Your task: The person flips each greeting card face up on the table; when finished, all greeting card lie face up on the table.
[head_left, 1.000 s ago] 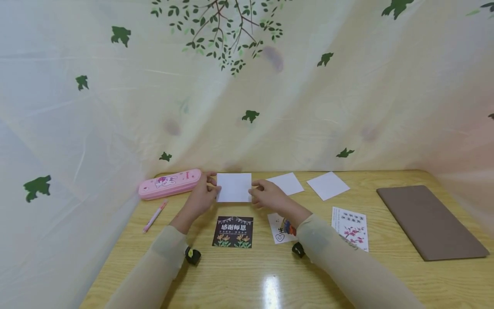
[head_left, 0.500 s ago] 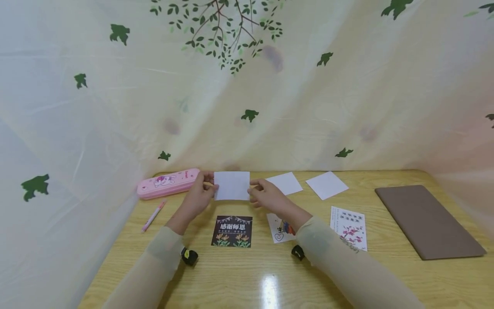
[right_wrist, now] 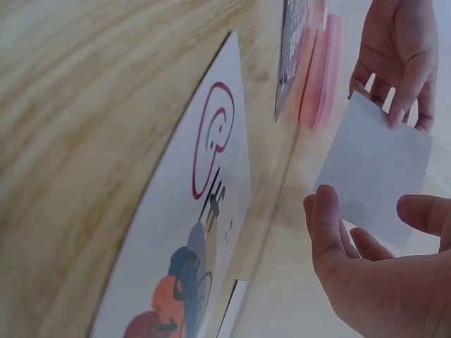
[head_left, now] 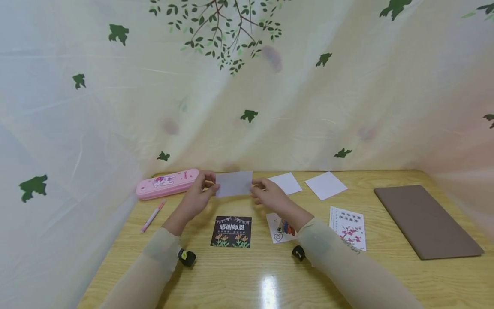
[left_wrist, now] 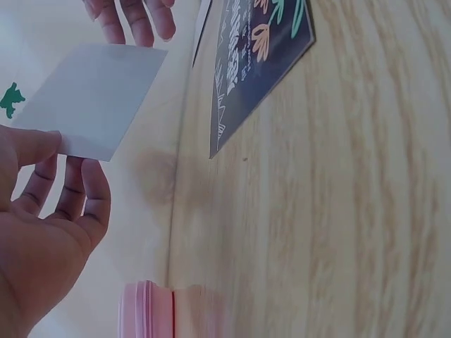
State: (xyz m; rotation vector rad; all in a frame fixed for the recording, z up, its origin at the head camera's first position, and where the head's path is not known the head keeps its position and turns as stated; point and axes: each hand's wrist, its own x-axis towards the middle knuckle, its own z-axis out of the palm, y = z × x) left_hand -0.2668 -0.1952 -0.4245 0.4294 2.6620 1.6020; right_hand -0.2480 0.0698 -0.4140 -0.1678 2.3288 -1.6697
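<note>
A blank white card (head_left: 233,184) is held up above the back of the table, its face now greyish. My left hand (head_left: 197,196) pinches its left edge, thumb on the near face and fingers behind, as the left wrist view shows on the card (left_wrist: 95,98). My right hand (head_left: 272,198) is at the opposite edge. In the right wrist view its thumb and fingers are spread apart around the end of the card (right_wrist: 380,158), not pressed together. Below lies a black card (head_left: 231,231) with flowers and white lettering.
A pink pencil case (head_left: 167,183) and a pink-white pen (head_left: 152,216) lie left. Two blank white cards (head_left: 326,185) are at the back. A cartoon card (head_left: 275,229), partly under the right arm, and a blossom card (head_left: 349,227) lie right, beside a brown folder (head_left: 426,221).
The held card has tilted, its lower edge rising and its face darkening. The right hand's fingers have loosened at its edge. The things on the table stay where they were.
</note>
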